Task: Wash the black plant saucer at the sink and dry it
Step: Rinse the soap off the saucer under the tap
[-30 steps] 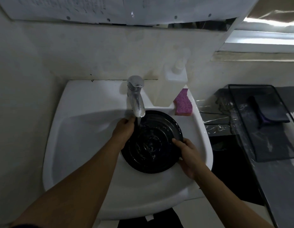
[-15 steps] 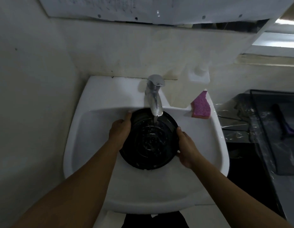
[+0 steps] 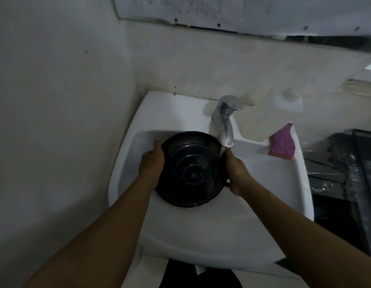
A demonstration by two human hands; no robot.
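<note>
The black plant saucer (image 3: 191, 170), round with raised rings, is held over the basin of the white sink (image 3: 201, 235), tilted a little toward me. My left hand (image 3: 152, 162) grips its left rim and my right hand (image 3: 235, 170) grips its right rim. The chrome tap (image 3: 225, 123) stands just behind the saucer's right edge. A thin stream of water runs from the spout, close to my right hand's fingertips. The saucer's inside looks wet.
A pink sponge (image 3: 282, 145) lies on the sink's right ledge. A pale soap bottle (image 3: 287, 100) stands against the wall behind it. A dark counter with a black wire rack (image 3: 359, 163) is at the right. A wall closes in on the left.
The saucer has shifted left, so the stream now falls near its right rim instead of onto its middle. Both hands stayed on the rim. The camera view swung left.
</note>
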